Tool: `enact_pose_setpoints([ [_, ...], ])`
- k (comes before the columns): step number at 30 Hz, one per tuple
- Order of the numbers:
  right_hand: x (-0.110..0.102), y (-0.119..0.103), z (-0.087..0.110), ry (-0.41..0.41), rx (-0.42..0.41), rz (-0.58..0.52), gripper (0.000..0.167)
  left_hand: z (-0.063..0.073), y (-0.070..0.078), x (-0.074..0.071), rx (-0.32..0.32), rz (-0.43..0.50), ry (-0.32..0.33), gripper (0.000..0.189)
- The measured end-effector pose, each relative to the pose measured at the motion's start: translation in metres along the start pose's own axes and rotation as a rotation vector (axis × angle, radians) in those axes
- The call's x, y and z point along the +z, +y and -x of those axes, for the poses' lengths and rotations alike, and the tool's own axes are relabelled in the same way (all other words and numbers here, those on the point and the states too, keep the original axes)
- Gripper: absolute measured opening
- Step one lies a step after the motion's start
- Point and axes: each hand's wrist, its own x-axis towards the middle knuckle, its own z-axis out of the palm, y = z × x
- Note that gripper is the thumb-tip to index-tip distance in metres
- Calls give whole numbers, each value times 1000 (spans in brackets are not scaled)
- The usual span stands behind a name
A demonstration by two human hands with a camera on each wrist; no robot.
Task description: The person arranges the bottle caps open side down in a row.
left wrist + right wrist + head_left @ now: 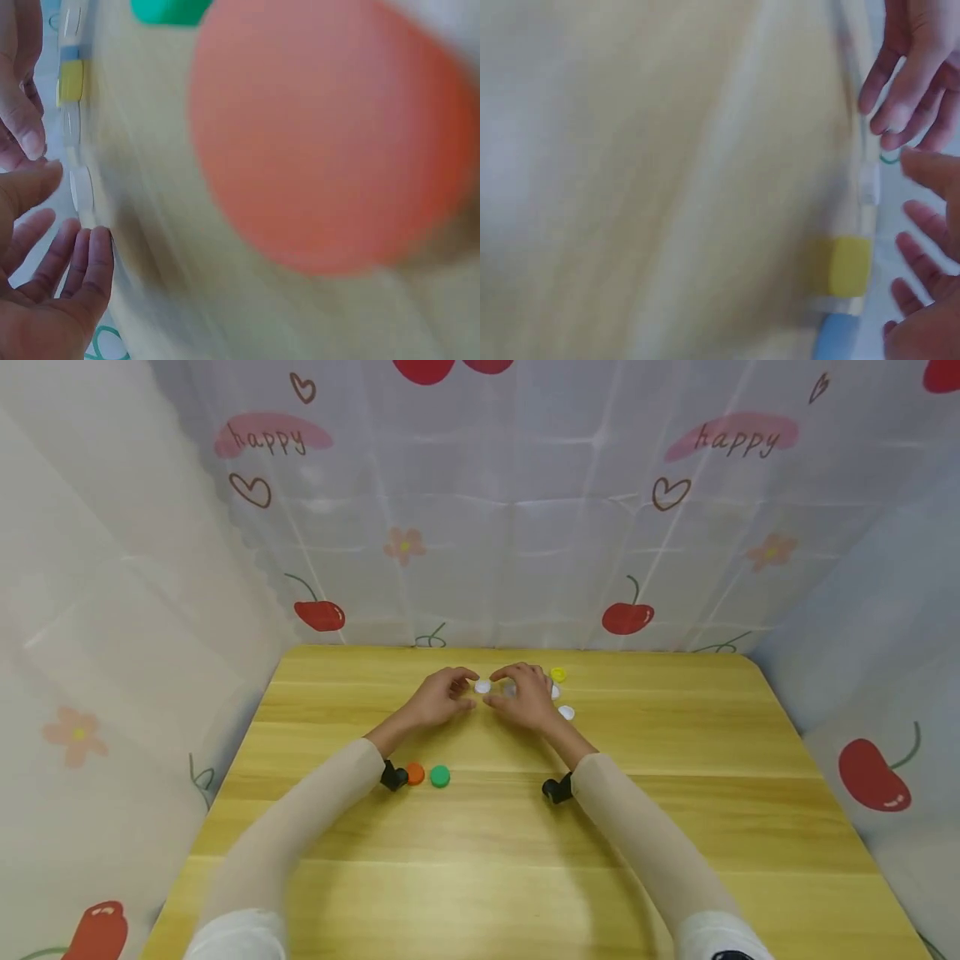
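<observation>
A small white bottle cap point(482, 687) lies near the table's back edge, between the two hands. My left hand point(442, 697) is at its left side, thumb and fingers spread apart with nothing held. From the right, my right hand point(527, 697) reaches toward the same cap, its thumb and fingers parted and holding nothing. Under the right hand a second pale cap point(510, 690) shows partly. In the left wrist view the white cap point(81, 189) stands close to the left fingertips. A yellow cap point(850, 266) and a blue cap point(838, 337) sit beside the right hand in its wrist view.
Beyond the right hand lie a yellow cap point(558, 674) and white caps, one point(567, 713) nearer the front. An orange cap point(415, 773) and a green cap point(440, 776) rest by the left wrist camera point(393, 776). A printed curtain point(495, 568) hangs behind the wooden table point(480, 860).
</observation>
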Motion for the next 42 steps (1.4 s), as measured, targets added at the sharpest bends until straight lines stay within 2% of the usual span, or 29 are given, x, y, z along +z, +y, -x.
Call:
enact_pose_setpoints([
  [4,-2,-4,-14,-59,65,33,45,-13,-2,0,-41,-51,25,47],
  [9,2,1,-22,-86,92,118,41,-20,-3,2,-77,-59,43,40],
  [15,10,5,-23,-77,78,134,37,-22,0,3,-92,-73,53,32],
  [21,9,-2,-20,-77,58,127,30,-26,2,6,-91,-144,40,23],
  [29,7,-4,-20,-89,22,164,29,-28,3,6,-94,-165,25,22],
  [34,-3,-1,-15,-119,-57,141,28,-19,7,1,-44,-121,6,20],
  [38,-16,0,-3,-149,-149,91,28,-2,12,1,21,-78,7,21],
  [42,-29,0,15,-153,-256,43,25,17,24,5,90,-67,21,21],
])
